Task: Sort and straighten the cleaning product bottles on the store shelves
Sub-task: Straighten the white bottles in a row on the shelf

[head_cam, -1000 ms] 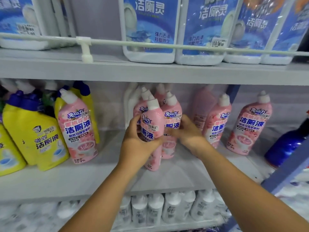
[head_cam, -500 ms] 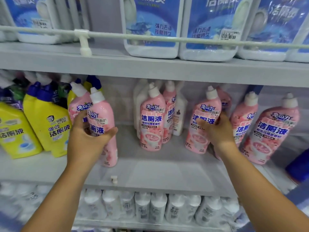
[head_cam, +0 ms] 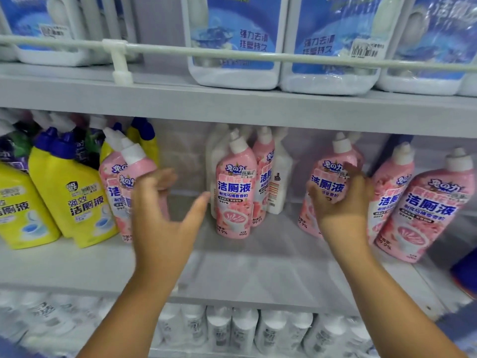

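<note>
**Left hand letting go, right hand gripping pink bottle**

Since half a second ago, left hand (head_cam: 165,218) is coming off the pink bottle (head_cam: 136,177) it was holding; that bottle is now standing at 9 o'clock on the middle shelf (head_cam: 258,275), touching another pink one and just beside the yellow bottles (head_cam: 69,197). Left grip is spreading wide, fingers straight, thumb pointing toward 3 o'clock, holding nothing. Right hand (head_cam: 340,202) is wrapping its grip round a tilted pink bottle (head_cam: 330,182) at 3 o'clock, fingers curling over the label. Centre pink bottle (head_cam: 236,192) is standing upright between the hands, another pink one and a white bottle (head_cam: 278,184) close behind it. Two more pink bottles (head_cam: 423,205) are leaning at far 3 o'clock. Large white jugs (head_cam: 232,40) are sitting at 12 o'clock behind a rail (head_cam: 206,54). White bottles (head_cam: 232,329) are lining 6 o'clock, blurred.
</note>
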Demonstrator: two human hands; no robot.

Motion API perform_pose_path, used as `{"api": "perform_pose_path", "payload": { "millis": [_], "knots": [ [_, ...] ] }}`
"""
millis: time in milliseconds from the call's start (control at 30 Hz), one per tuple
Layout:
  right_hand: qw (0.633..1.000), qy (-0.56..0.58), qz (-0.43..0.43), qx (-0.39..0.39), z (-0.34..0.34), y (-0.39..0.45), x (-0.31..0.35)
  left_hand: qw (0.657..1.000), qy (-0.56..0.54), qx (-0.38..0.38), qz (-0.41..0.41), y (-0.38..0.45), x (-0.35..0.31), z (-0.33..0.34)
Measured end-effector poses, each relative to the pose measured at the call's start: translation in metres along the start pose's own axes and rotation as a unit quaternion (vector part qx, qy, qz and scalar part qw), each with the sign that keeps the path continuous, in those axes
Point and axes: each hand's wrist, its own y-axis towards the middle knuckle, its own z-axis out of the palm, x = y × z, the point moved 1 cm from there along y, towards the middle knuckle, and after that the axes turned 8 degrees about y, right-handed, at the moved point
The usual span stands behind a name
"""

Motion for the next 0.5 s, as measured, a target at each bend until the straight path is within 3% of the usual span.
{"api": "perform_pose_path", "payload": {
  "millis": [100, 233, 333, 400, 500],
  "knots": [
    [0.998, 0.024, -0.062, 0.011, 0.020, 0.004, 0.027, 0.982, -0.075, 0.148, -0.089, 0.017, -0.001, 0.041],
    [0.978, 0.174, 0.022, 0.115, 0.054, 0.028, 0.058, 0.962, 0.000, 0.257, -0.086, 0.039, 0.009, 0.084],
    [0.967, 0.082, 0.073, 0.229, 0.075, 0.049, 0.067, 0.960, 0.011, 0.267, -0.082, 0.046, 0.013, 0.093],
    [0.955, 0.025, 0.062, 0.288, 0.084, 0.057, 0.069, 0.962, 0.026, 0.262, -0.080, 0.046, 0.015, 0.093],
    [0.959, 0.018, 0.048, 0.279, 0.090, 0.062, 0.063, 0.963, 0.040, 0.251, -0.092, 0.037, 0.018, 0.088]
  ]
}}
